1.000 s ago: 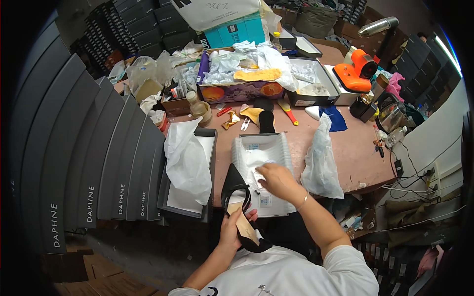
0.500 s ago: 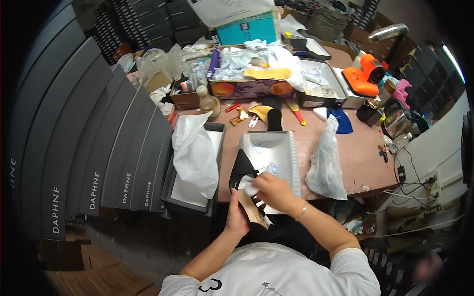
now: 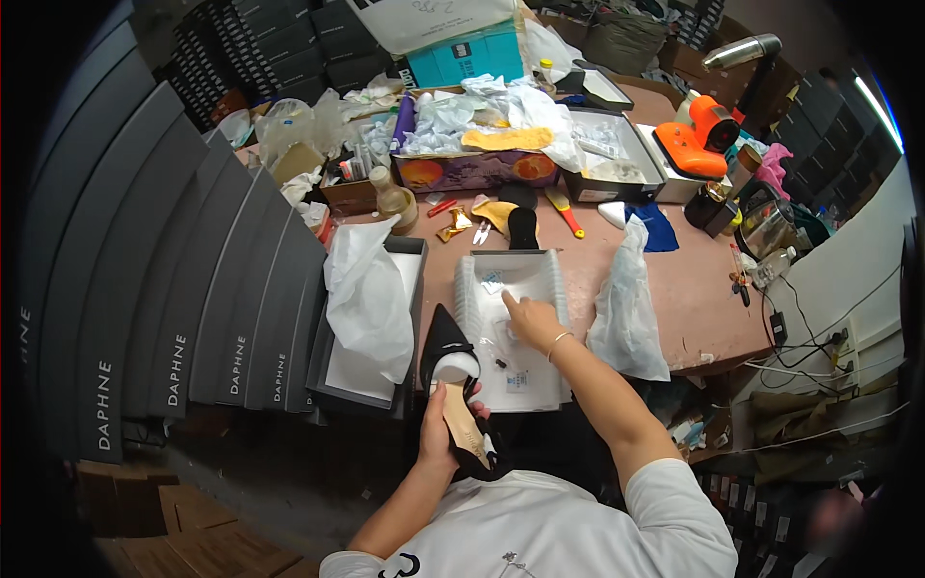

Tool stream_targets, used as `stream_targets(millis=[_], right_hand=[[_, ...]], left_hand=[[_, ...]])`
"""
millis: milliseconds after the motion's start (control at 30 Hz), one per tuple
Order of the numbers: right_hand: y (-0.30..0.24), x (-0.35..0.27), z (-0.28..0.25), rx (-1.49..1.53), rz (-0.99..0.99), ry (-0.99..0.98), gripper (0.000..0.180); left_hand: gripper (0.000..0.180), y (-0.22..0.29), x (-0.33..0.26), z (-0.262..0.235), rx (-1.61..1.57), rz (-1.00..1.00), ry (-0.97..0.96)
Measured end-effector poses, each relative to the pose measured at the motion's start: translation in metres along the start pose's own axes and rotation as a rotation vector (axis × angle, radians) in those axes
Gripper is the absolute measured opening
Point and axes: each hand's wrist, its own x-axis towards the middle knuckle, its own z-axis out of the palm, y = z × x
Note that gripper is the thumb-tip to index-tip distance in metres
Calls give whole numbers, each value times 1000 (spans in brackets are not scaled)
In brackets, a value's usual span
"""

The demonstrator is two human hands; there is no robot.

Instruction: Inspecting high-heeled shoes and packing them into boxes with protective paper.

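Note:
My left hand (image 3: 438, 433) is closed around a black pointed shoe (image 3: 447, 332), its toe pointing away from me. The shoe has a beige insole (image 3: 460, 412), and a white wad (image 3: 455, 367) fills its toe opening. To the right, my right hand (image 3: 533, 320) reaches over a white ribbed foam liner (image 3: 549, 380). Its index finger stretches toward a small white-and-blue packet (image 3: 492, 286), and I cannot tell whether they touch. A second small packet (image 3: 517, 381) lies in the liner's near end, with a tiny dark piece (image 3: 500, 364) close by.
An open dark shoebox (image 3: 409, 279) with white paper (image 3: 371, 308) sits left, beside stacked grey boxes (image 3: 145, 279). A white wrapped bundle (image 3: 626, 313) lies right. Behind are insoles (image 3: 522, 229), a red-and-yellow brush (image 3: 565, 212), a paper-filled carton (image 3: 472, 173) and an orange device (image 3: 694, 149).
My right hand has left the shoe and moved forward over the foam liner. The white wad now sits in the shoe's toe. My left hand has lowered the shoe slightly toward me.

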Motion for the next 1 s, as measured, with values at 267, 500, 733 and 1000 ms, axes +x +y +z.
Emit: stream_targets(millis=[267, 500, 733, 1000], right_hand=[[-51, -80, -50, 1188, -132, 100, 29], [-102, -105, -26, 540, -237, 364, 25], [-93, -99, -62, 907, -153, 477, 65], [-31, -69, -50, 780, -292, 238, 84]], left_hand=[[62, 10, 6, 5, -112, 65, 32], [38, -18, 8, 2, 182, 362, -27], [53, -9, -3, 8, 154, -68, -182], [42, -23, 28, 31, 74, -170, -266]])
